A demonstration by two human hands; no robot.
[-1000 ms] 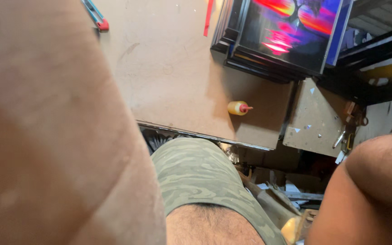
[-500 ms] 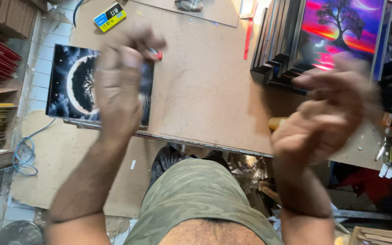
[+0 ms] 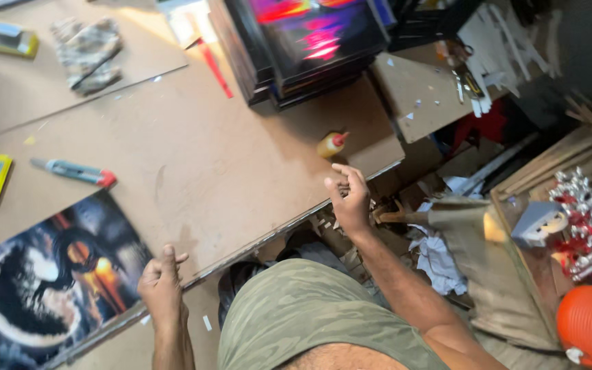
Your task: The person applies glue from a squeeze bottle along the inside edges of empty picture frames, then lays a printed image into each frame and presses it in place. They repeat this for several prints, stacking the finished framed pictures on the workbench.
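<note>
Fingers of the right hand (image 3: 348,199), raised a moment ago, now curl loosely below the glue bottle (image 3: 331,143), while the left hand (image 3: 161,282) has dropped to press flat beside the moon painting (image 3: 42,281).

— What colours lie by your left hand (image 3: 161,282)?

— A dark print (image 3: 42,288): black night, a pale white ring, an orange glow inside. Beyond it, my blue-grey knife (image 3: 70,170) with a red tip.

— And by your right hand (image 3: 349,199)?

— A yellow glue bottle (image 3: 331,143), red cap, on the plain brown board (image 3: 207,151). Past it, black frames (image 3: 310,41) showing magenta and orange streaks. Below me, green camouflage shorts (image 3: 310,315).
</note>
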